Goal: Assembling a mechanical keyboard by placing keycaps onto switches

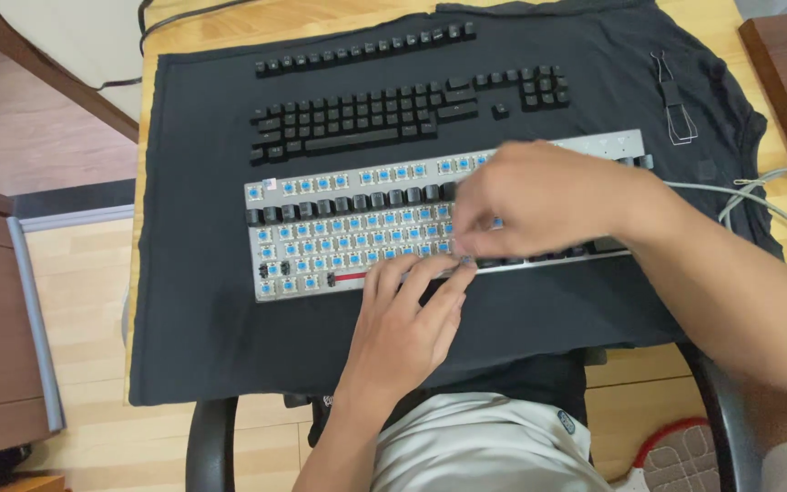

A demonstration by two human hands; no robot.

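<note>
Right now both hands are over a grey metal keyboard plate point(270, 196) studded with blue-stemmed switches, most of its keycaps off. It lies across a black cloth point(193, 319) spread over a light wooden surface point(229, 18). The left hand point(404, 321) comes up from the near edge, palm down, fingers stretched loosely and resting on the front edge of the plate, its fingertips point(453, 273) beside a small dark keycap point(466, 262). The right hand point(539, 196) reaches in from the right and covers the middle of the plate, its fingers curled down and pinched together just above that keycap; whether it actually grips the cap I cannot tell, since the fingertips hide it.

A row of black keycaps point(348, 205) sits on the plate left of the hands, and a thin red bar point(350, 276) shows along the bottom row. Farther back on the cloth, loose black keycaps are laid out in keyboard order point(357, 123), with a separate single row point(366, 50) behind them. A wire keycap puller point(679, 114) lies at the cloth's right side, and a grey cable point(767, 196) loops off to the right.
</note>
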